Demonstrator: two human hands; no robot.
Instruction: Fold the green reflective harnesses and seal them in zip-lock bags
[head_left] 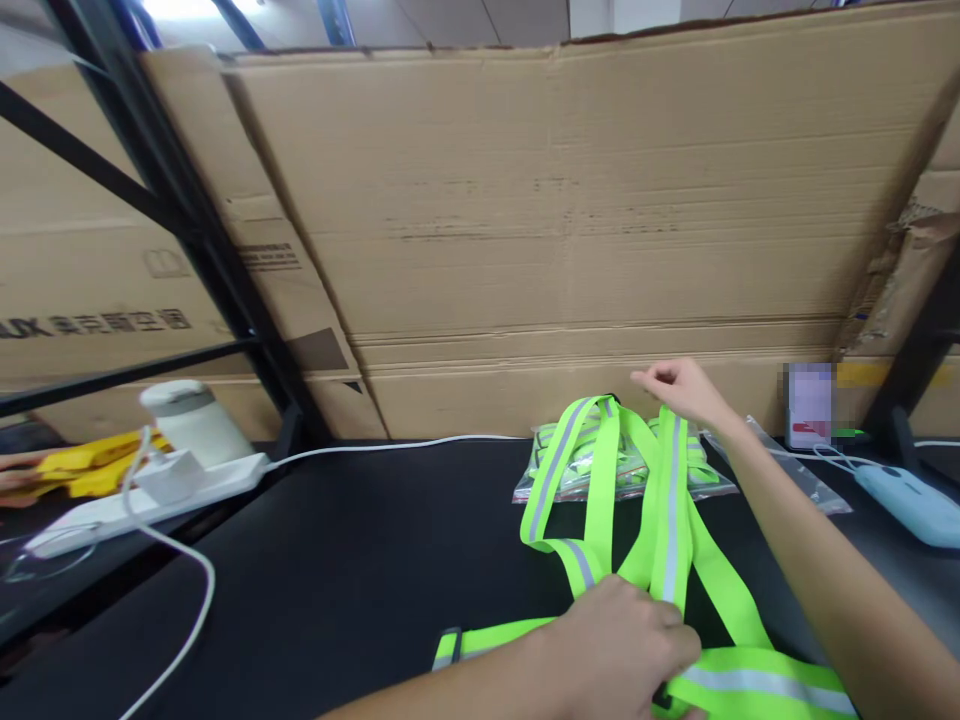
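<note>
A neon-yellow reflective vest made of straps with grey stripes lies spread on the black table. My left hand is closed over the vest where its straps meet the waist belt, and a small black buckle shows beneath its fingers. Farther back, my right hand has its fingers curled at the top of one shoulder strap, which runs up to the underside of the hand. Behind the vest are clear plastic bags holding more folded neon-yellow straps. Another black buckle sits near the belt's left end.
Cardboard sheets wall off the back. At left are a white power strip, a pale bottle, yellow packets and another person's hand. At right are a phone, an empty clear bag and a light-blue power bank.
</note>
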